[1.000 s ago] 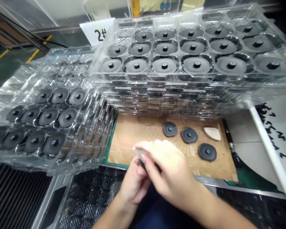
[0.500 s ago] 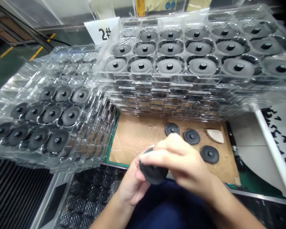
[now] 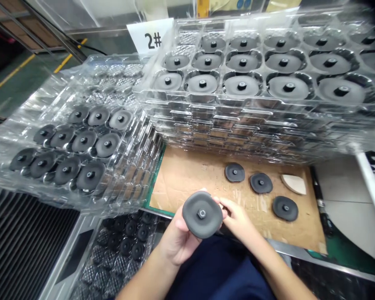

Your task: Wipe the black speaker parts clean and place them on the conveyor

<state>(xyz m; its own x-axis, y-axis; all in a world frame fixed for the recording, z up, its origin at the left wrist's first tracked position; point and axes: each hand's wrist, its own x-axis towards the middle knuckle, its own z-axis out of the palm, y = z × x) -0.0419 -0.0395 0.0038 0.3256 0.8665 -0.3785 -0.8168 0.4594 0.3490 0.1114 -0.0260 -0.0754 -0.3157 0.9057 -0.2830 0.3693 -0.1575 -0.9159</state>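
A round black disc with a raised centre stub faces up in front of my body, above the cardboard's near edge. My left hand grips it from the left and below, thumb on its lower left rim. At the right rim, the fingers of my right hand are closed on the edge, their tips partly behind the disc. On the cardboard sheet lie three similar discs: one further back, one in the middle and one nearer. A pale, wedge-shaped piece rests beside them.
Stacked clear trays holding black discs stand behind the cardboard; another tray stack is at left. Below left sits a lower tray near a black ribbed surface. A black pen-like object lies along the cardboard's right side.
My right hand has moved from over the disc to its right edge, uncovering the face. The disc has tilted up toward me. The camera view has shifted slightly left.
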